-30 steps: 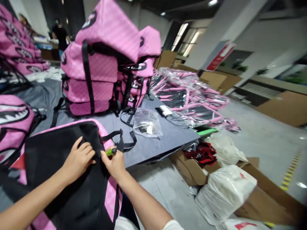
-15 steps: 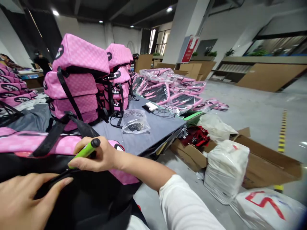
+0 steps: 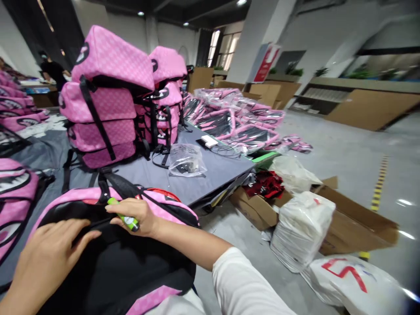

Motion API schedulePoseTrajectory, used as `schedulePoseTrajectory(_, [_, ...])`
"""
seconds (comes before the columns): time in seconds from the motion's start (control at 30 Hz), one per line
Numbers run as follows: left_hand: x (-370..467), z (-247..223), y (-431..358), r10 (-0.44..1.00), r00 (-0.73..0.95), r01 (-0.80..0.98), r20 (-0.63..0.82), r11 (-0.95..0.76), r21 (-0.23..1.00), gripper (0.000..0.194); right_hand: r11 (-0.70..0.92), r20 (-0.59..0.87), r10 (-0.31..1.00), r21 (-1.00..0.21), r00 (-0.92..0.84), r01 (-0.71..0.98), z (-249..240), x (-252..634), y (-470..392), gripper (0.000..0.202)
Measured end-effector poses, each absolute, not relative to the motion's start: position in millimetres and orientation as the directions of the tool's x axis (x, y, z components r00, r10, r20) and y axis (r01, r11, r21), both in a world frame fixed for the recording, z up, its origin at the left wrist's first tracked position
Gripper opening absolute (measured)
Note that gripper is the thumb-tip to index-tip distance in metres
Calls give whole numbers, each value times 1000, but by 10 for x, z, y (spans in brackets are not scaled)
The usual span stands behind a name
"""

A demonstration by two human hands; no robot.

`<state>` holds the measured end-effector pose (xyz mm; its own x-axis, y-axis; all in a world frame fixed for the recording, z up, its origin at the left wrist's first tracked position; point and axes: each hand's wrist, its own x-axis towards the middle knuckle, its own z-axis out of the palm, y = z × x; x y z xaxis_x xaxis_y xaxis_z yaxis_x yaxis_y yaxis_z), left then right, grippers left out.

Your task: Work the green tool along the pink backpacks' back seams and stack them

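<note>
A pink and black backpack (image 3: 108, 262) lies before me with its black padded side up and its straps at the far end. My left hand (image 3: 52, 249) grips a fold of its black fabric, with thumb and fingers on either side of the fold. My right hand (image 3: 139, 214) is closed around a green pen-like tool (image 3: 126, 217) with a black end and a pale label, just above the backpack's upper part. The exact kind of tool is not clear. A black strap (image 3: 121, 183) loops up behind the right hand.
Stacked pink backpacks (image 3: 101, 105) stand on the grey-covered table (image 3: 223, 170). A clear plastic bag (image 3: 187, 161) holds small dark parts. Wrapped backpacks (image 3: 229, 118) are piled beyond. On the floor sit an open carton (image 3: 252, 210) and white bags (image 3: 303, 232). A person (image 3: 54, 72) stands far left.
The backpack has tilted flatter, showing more of its black side. In my right hand the green tool has turned, its black end now pointing down. My left hand stays on the fabric.
</note>
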<state>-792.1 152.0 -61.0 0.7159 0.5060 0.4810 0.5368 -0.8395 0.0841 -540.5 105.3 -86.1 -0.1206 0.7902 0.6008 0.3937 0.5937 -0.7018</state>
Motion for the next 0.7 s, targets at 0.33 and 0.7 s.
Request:
schedulePoseTrajectory(0.33, [-7365, -142, 2007, 768, 627, 777, 132, -629, -28, 95, 688, 753, 630, -427, -190, 586, -1133, -5504, 1035, 36])
schedulePoseTrajectory(0.7, [-7062, -466, 2134, 692, 715, 700, 103, -707, -102, 102, 562, 638, 758, -531, -138, 635, -1327, -5486, 875, 30])
